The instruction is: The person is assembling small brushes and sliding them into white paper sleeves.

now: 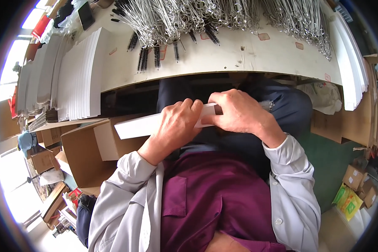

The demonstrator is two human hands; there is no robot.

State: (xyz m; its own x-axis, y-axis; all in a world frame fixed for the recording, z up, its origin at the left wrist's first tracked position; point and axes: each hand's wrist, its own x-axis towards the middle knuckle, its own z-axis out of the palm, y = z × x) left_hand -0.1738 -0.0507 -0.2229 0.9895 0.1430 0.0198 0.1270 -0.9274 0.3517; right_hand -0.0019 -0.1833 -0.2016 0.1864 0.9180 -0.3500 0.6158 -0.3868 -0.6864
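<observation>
A long narrow white cardboard box lies slantwise above my lap. My left hand wraps around it near its right end. My right hand is closed at that end, thumb and fingers against the opening and its flap. Past my right wrist, in line with the box, the grey bristles of a wire brush stick out. The part of the brush inside my right hand is hidden by the fingers.
Piles of looped-wire brushes cover the far part of the table. White flat boxes stand stacked at left, with more long white boxes at right. An open brown carton sits beside me at left.
</observation>
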